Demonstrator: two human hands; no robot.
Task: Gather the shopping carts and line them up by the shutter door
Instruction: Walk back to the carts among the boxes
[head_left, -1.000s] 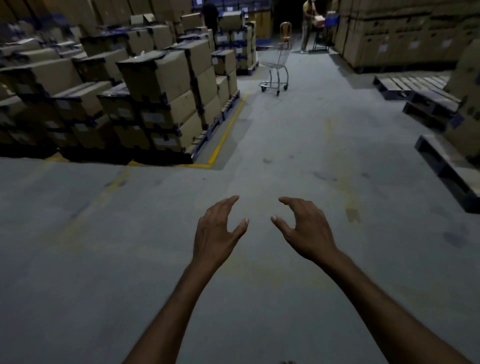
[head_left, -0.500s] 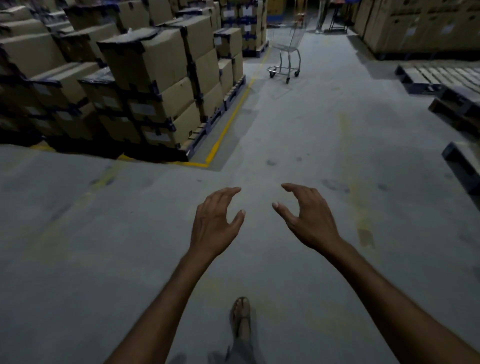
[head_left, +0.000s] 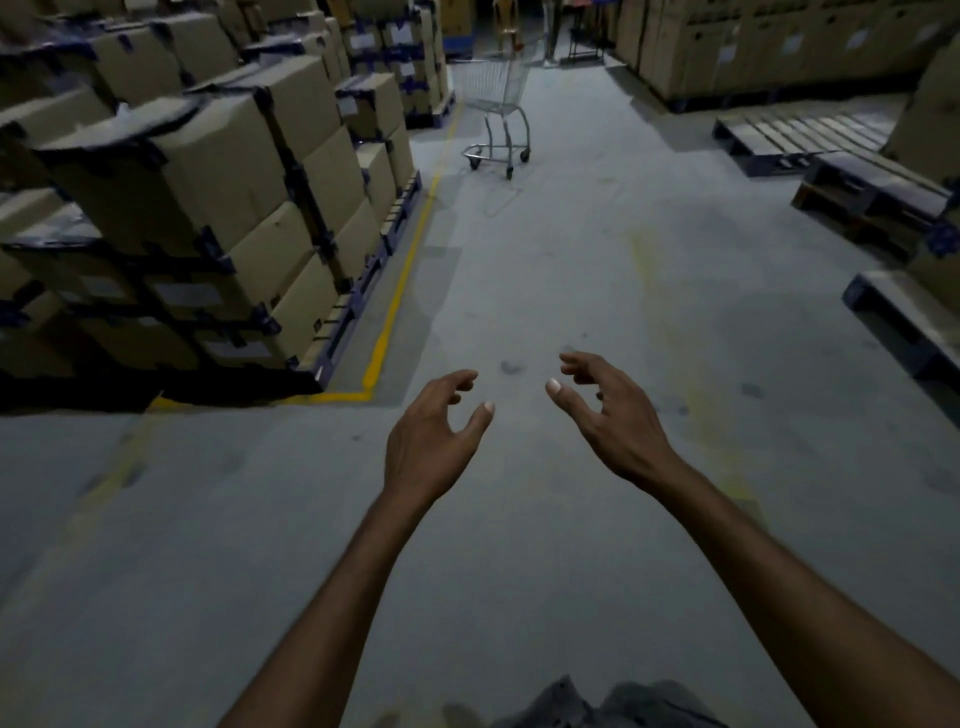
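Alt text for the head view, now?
A person's empty left hand and right hand reach forward, fingers loosely curled, over a grey concrete floor. A silver wire shopping cart stands ahead in the aisle, stacked brown cardboard boxes left, dark pallets right.

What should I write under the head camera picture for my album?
Two empty hands, left hand and right hand, reach toward a lone shopping cart down a warehouse aisle beside stacked cardboard boxes.
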